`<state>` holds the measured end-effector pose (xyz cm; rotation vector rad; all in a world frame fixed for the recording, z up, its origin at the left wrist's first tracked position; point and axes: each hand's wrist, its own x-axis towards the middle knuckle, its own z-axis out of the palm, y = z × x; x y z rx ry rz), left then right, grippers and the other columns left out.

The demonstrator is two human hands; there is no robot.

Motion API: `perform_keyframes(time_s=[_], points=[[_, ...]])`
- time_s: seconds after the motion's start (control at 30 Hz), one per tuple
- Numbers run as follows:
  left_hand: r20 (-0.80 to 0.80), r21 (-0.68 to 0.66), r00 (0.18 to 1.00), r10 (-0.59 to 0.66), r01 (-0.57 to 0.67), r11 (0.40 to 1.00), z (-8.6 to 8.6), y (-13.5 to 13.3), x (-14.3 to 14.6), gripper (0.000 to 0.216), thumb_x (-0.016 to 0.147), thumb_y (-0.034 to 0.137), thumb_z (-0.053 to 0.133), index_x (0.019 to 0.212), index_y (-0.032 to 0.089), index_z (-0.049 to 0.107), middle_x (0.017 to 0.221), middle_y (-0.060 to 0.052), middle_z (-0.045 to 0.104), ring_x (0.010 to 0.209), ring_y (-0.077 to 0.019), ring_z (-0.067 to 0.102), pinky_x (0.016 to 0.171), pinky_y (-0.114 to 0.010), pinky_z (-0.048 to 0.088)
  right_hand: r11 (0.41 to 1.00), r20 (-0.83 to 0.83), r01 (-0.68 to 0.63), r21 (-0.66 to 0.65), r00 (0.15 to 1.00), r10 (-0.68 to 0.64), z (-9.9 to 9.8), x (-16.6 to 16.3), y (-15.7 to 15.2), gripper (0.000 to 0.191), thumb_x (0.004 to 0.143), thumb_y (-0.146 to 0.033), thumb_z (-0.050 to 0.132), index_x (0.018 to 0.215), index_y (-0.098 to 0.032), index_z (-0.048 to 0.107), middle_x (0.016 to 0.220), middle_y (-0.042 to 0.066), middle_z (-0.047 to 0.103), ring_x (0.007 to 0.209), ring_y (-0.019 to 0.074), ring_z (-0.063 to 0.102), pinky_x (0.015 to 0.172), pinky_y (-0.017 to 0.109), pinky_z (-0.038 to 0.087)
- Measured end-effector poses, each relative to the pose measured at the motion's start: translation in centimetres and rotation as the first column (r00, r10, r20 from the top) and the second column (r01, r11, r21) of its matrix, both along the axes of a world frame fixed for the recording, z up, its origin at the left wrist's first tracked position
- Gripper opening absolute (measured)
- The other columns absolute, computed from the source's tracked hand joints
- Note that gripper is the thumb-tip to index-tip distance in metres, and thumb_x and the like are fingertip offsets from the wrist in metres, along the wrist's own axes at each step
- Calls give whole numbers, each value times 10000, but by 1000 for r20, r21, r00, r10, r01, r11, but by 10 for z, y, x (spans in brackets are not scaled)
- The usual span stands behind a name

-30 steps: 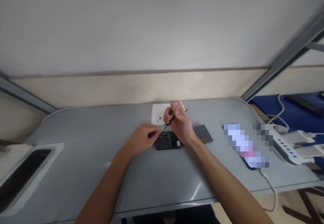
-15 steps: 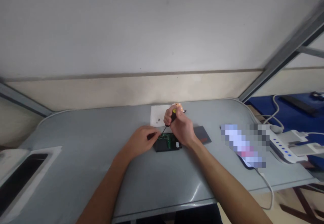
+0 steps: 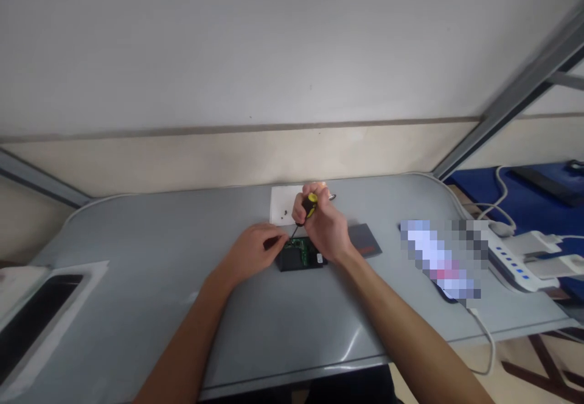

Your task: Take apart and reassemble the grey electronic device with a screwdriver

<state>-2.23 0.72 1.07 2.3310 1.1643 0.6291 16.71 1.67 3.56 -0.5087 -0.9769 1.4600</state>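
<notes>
My right hand (image 3: 326, 224) is wrapped round a black and yellow screwdriver (image 3: 310, 207), which leans with its thin shaft pointing down to the left. The tip is at the upper left part of a green circuit board in a dark, flat case (image 3: 294, 259). Close by the tip, the thumb and fingers of my left hand (image 3: 255, 249) are pinched together at the board's upper left edge. What they hold, if anything, is too small to make out. Behind the board lies a white sheet (image 3: 278, 200) with several tiny dark bits, perhaps screws. A dark grey flat panel (image 3: 365, 241) sits right of my right wrist.
A lit phone (image 3: 438, 264), blurred out, lies to the right, with a cable attached. Beside it is a white power strip (image 3: 511, 264) with plugs. A black flat device (image 3: 41, 319) rests on white paper at the left. Metal frame bars (image 3: 506, 106) rise at both sides.
The screwdriver handle has tilted or turned slightly, showing more of its yellow end. Both hands stay at the board, and the view has shifted a little.
</notes>
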Motion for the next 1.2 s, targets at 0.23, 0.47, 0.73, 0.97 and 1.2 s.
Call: perform_keyframes(time_s=[0.23, 0.47, 0.73, 0.97, 1.2], points=[[13, 8, 1000, 14, -14, 1000, -1, -2, -1, 301, 1040, 342, 531, 917, 233, 783, 827, -24, 739, 795, -187, 649, 776, -306, 494, 999, 12, -30, 43, 999, 30, 3, 2, 1, 302, 993, -520, 555, 885, -237, 567, 832, 34, 554, 735, 178, 530, 722, 343, 440], [21, -8, 1000, -7, 7, 1000, -2, 0, -2, 267, 1034, 311, 545, 947, 228, 783, 882, -26, 759, 823, -187, 662, 808, -306, 497, 1000, -59, 6, -28, 998, -8, 3, -5, 1, 366, 991, -625, 508, 947, -263, 532, 694, -13, 472, 632, 172, 432, 645, 318, 391], [4, -27, 1000, 21, -21, 999, -8, 2, -4, 234, 1028, 300, 561, 952, 240, 774, 904, -15, 762, 849, -190, 660, 816, -314, 478, 998, -53, -61, 17, 997, 61, -2, 1, 5, 299, 982, -518, 612, 933, -223, 613, 812, 28, 589, 744, 172, 532, 714, 320, 404], [-3, -17, 1000, 8, -8, 1000, -6, 2, -3, 213, 1031, 288, 564, 955, 242, 758, 897, -5, 754, 839, -180, 656, 811, -310, 476, 998, -132, -53, -15, 990, 51, -1, -2, 3, 322, 990, -577, 566, 972, -256, 549, 687, -28, 451, 638, 159, 417, 670, 315, 358], [-15, 18, 1000, 8, -8, 1000, -7, 1, -1, 248, 1047, 310, 533, 941, 232, 743, 892, -9, 753, 849, -186, 654, 834, -325, 474, 999, -29, -40, 21, 999, 41, 0, 2, 2, 303, 1000, -520, 581, 924, -229, 618, 861, 44, 596, 811, 190, 551, 765, 343, 409]])
